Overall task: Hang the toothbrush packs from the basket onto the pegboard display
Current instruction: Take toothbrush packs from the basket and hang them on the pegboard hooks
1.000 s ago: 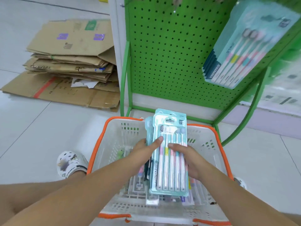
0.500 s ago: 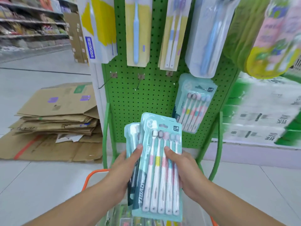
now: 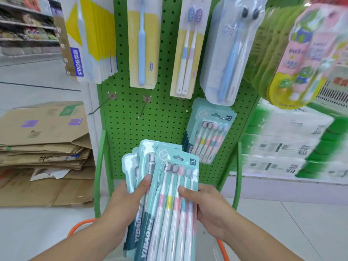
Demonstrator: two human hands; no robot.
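A fanned stack of teal toothbrush packs (image 3: 165,185) is up in front of the green pegboard (image 3: 162,117). My left hand (image 3: 128,202) grips the stack from the left, thumb on its face. My right hand (image 3: 209,206) holds the front pack's right edge, thumb on the brushes. Packs of the same teal kind (image 3: 209,132) hang on the board to the right. Bare hooks (image 3: 145,106) stick out at the board's left and middle. Only the basket's orange rim (image 3: 82,223) shows below my arms.
Other toothbrush packs (image 3: 143,44) hang along the board's upper rows, and green and pink packs (image 3: 293,53) hang at the right. Flattened cardboard boxes (image 3: 43,147) are piled on the floor to the left. Stacked white and green cartons (image 3: 282,144) stand at the right.
Both hands lifted the packs out of the basket and up toward the pegboard. The view rose from the basket to the board, and the stack has fanned out.
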